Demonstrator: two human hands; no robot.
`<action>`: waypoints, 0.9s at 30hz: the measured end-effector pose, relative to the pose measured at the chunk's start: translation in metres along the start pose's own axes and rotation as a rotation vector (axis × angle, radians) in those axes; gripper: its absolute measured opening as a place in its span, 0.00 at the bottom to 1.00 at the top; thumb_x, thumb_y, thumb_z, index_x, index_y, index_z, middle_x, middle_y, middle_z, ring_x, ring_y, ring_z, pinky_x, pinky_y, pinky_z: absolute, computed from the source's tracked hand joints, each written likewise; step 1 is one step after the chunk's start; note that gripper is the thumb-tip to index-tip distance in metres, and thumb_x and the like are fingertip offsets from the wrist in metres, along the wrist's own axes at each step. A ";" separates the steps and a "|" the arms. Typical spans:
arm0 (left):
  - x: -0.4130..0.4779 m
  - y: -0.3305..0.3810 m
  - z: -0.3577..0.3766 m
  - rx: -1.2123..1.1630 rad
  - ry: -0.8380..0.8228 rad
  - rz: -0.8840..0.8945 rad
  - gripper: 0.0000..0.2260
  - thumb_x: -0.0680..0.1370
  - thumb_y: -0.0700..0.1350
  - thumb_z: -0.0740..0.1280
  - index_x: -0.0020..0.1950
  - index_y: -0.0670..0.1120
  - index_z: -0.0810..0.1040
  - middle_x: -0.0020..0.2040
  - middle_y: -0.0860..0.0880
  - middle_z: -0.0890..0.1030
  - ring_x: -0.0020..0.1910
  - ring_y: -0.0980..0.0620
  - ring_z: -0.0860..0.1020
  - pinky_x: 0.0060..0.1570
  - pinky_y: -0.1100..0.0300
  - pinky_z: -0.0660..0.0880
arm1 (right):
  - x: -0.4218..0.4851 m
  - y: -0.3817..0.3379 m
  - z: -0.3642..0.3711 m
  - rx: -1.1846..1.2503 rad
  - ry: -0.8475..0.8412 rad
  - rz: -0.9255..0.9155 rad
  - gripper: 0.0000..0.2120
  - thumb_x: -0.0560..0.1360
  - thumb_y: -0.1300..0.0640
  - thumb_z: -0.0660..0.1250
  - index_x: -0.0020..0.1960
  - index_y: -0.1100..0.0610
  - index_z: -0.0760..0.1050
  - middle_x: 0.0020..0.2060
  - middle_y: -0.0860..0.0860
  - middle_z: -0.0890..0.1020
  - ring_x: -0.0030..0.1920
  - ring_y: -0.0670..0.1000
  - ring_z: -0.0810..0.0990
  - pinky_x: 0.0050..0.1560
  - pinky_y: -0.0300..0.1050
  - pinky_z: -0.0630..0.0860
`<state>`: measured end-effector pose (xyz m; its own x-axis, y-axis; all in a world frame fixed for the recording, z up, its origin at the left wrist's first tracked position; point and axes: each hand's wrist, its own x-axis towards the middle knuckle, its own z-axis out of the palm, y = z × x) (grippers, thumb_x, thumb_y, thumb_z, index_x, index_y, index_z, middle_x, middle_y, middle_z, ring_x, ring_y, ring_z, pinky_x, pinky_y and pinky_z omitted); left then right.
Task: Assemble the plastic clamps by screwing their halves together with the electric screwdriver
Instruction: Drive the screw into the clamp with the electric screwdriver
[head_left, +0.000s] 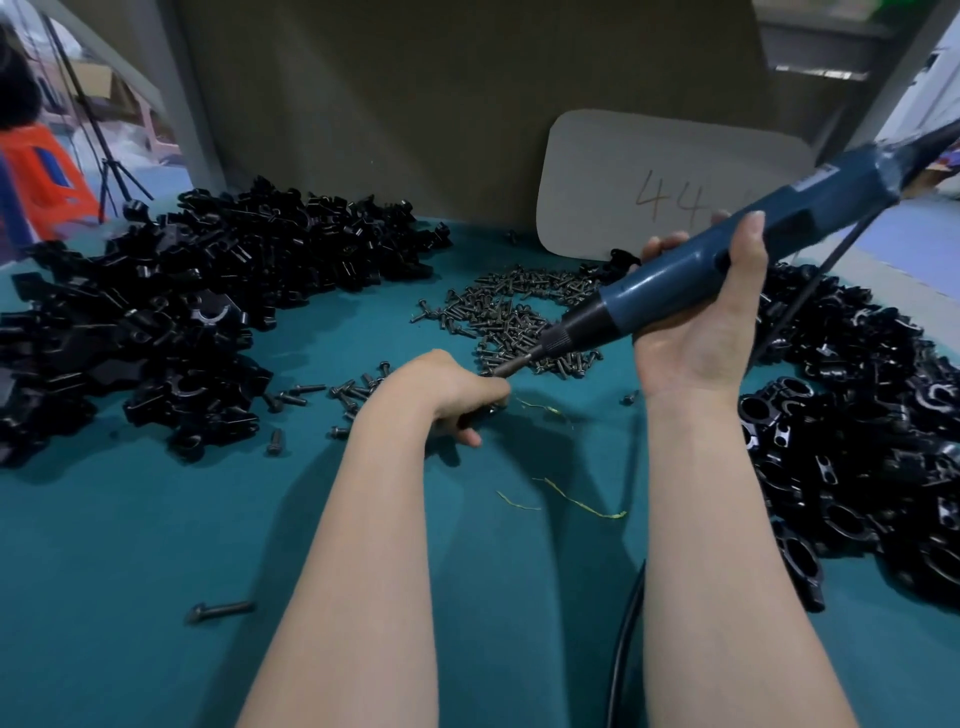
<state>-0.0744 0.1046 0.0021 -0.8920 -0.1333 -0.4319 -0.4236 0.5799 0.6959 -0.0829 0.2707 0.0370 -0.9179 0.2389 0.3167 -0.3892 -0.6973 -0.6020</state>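
On the teal table (156, 519) | left hand (447, 384) curled round a small dark part (485, 410), mostly hidden | right hand (701, 322) grips electric screwdriver (691, 275), bit (511, 368) meeting that part | risk: tilted bit may slip onto fingers (470, 439).

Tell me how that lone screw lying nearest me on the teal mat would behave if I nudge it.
The lone screw looks small and metallic, so probably stiff and light. Its head is wider than its shank, so it would likely roll in a curve, not straight. The teal mat looks cloth-like, which may slow it.
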 end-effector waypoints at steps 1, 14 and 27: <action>0.001 -0.001 0.000 -0.047 0.011 0.001 0.12 0.74 0.49 0.67 0.40 0.42 0.71 0.25 0.46 0.80 0.15 0.54 0.69 0.19 0.72 0.61 | 0.000 0.000 -0.001 0.014 0.032 -0.002 0.20 0.78 0.48 0.63 0.64 0.58 0.67 0.38 0.50 0.77 0.41 0.50 0.79 0.47 0.43 0.77; 0.017 -0.005 0.023 -1.196 0.128 0.121 0.05 0.78 0.44 0.69 0.46 0.43 0.76 0.51 0.40 0.82 0.38 0.51 0.81 0.37 0.64 0.81 | 0.004 0.000 0.007 -0.023 0.252 -0.076 0.24 0.79 0.52 0.64 0.70 0.57 0.62 0.44 0.53 0.74 0.46 0.52 0.78 0.50 0.42 0.79; 0.024 -0.001 0.036 -1.033 0.415 0.158 0.08 0.78 0.45 0.70 0.40 0.46 0.76 0.39 0.48 0.79 0.35 0.51 0.80 0.44 0.61 0.80 | 0.004 0.006 0.013 -0.127 0.224 -0.090 0.23 0.80 0.52 0.63 0.71 0.56 0.60 0.49 0.50 0.76 0.46 0.50 0.80 0.50 0.41 0.78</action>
<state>-0.0900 0.1299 -0.0295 -0.8493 -0.4860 -0.2062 -0.0564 -0.3048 0.9507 -0.0877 0.2587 0.0442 -0.8676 0.4501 0.2115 -0.4639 -0.5793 -0.6702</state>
